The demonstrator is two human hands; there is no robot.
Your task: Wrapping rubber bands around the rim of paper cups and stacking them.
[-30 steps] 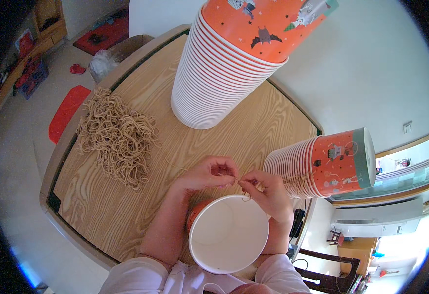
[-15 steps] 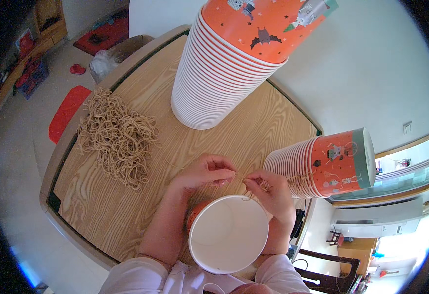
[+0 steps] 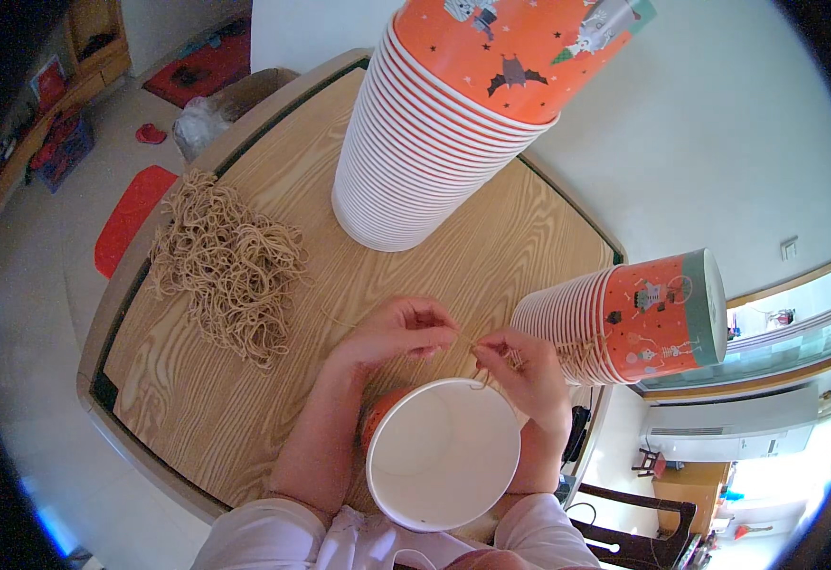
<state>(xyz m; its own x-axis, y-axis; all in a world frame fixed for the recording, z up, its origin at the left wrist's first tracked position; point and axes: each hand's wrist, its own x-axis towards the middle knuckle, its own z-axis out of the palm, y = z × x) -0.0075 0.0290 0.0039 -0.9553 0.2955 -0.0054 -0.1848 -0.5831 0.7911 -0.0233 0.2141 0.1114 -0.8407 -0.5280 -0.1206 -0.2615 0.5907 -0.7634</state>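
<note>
Just beyond the rim of a paper bucket (image 3: 444, 454), both of my hands work on a thin tan cord (image 3: 466, 340). My left hand (image 3: 404, 332) is closed in a pinch on the cord. A short way off, my right hand (image 3: 529, 370) pinches the same cord, with a small tangle of it by the fingers. White inside and orange outside, the bucket stands between my forearms with its mouth toward me. From my left hand a strand runs to a loose heap of tan cord (image 3: 230, 271) on the table's left side.
A tall stack of white-rimmed orange buckets (image 3: 434, 133) rises at the back of the wood-grain table (image 3: 235, 427). Close by my right hand stands a shorter stack (image 3: 615, 318), with cord strands against its side. A dark chair (image 3: 639, 518) is at the lower right.
Both hands stay nearly in place, still pinching the cord. The strand left of my left hand lies slightly differently.
</note>
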